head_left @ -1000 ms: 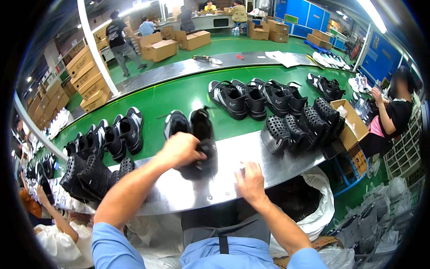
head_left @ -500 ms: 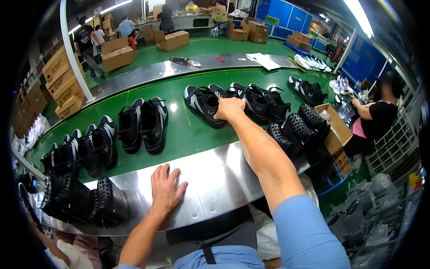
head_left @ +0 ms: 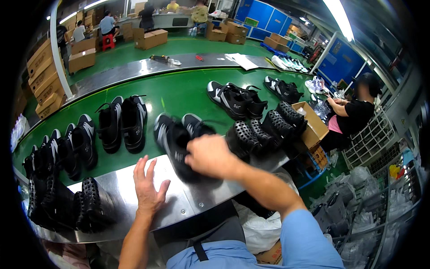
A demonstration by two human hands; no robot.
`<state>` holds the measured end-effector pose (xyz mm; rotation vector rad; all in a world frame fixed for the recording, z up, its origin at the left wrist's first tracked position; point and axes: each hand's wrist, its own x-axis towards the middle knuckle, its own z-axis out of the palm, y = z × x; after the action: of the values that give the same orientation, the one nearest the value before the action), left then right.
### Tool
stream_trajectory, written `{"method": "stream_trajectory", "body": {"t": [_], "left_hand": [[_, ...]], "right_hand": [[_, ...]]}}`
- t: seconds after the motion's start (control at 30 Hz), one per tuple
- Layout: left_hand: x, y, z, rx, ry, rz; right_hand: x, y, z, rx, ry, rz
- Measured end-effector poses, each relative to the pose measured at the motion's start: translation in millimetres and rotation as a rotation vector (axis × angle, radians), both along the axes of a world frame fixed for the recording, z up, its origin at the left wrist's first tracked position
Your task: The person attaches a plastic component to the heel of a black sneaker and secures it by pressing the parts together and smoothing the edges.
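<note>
A pair of black sneakers with grey-white toes is at the front of the green belt, heels over the metal edge. The left sneaker point(head_left: 169, 134) and right sneaker point(head_left: 192, 124) lie side by side, toes pointing away from me. My right hand point(head_left: 212, 154) is closed at their heel ends, blurred by motion, its fingertips partly hidden. Just left of the pair, my left hand point(head_left: 150, 188) hovers over or rests on the metal edge point(head_left: 179, 210), fingers spread, holding nothing.
More black sneakers point(head_left: 134, 123) stand in pairs along the belt point(head_left: 179, 92). Black pieces with dotted faces point(head_left: 96, 204) stand at the front left, and similar ones point(head_left: 248, 136) on the right. A cardboard box point(head_left: 313, 125) and a seated person point(head_left: 358, 103) are further right.
My right hand has drawn a pair of sneakers from the belt toward me and to the left. My left hand's fingers have spread and lifted. The whole view has shifted slightly.
</note>
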<state>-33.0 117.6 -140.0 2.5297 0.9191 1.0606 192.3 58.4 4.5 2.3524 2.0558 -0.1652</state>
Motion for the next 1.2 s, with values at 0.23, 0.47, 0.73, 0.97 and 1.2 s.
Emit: {"method": "stream_trajectory", "body": {"t": [0.23,0.47,0.73,0.97,1.2], "left_hand": [[9.5,-15.2,58.9,-0.267,-0.228,0.041],[-13.9,-43.1,102.0,-0.070,-0.062,0.328],[51.8,-40.2,138.5,0.051,0.413,-0.155],[55.7,-22.4,124.4,-0.034,0.252,-0.191],[50.7,-13.6,113.3,-0.029,0.096,-0.181]], "right_hand": [[-56.8,-100.8,-13.1,0.405,0.354,0.518],[200.2,-190.7,43.7,1.013,0.026,-0.634],[425.8,-194.8,-15.5,0.337,-0.155,-0.868],[451.7,-193.1,-35.6,0.128,-0.324,-0.892],[370.3,-199.0,72.6,0.550,-0.396,-0.755]]}}
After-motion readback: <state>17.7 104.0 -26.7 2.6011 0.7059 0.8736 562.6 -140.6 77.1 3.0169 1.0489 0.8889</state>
